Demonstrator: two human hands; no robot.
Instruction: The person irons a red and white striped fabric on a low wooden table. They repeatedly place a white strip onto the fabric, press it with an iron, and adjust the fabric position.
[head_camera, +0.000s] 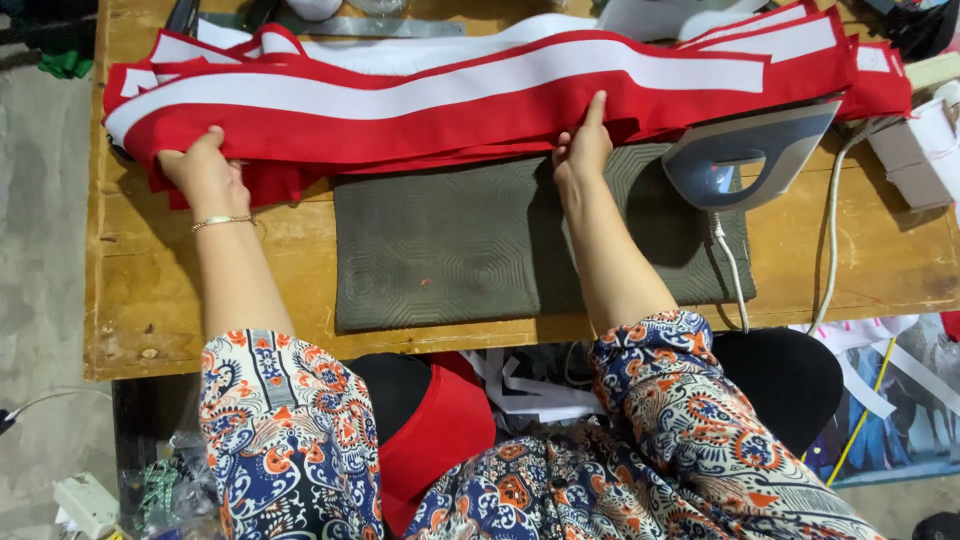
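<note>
Red-and-white striped fabric strips (450, 100) were gripped at both ends by left hand (205, 170) and right hand (583, 150), fingers clenched, above a grey padded mat (440, 250) on the wooden desk (140, 300); alignment was judged underway.

red-white strips (450, 95): smooth cloth | table (880, 250): rough wood | pad (450, 240): matt (quilted) fabric

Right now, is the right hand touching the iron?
Apart. The head view shows the right hand on the red cloth, with grey mat between it and the iron.
</note>
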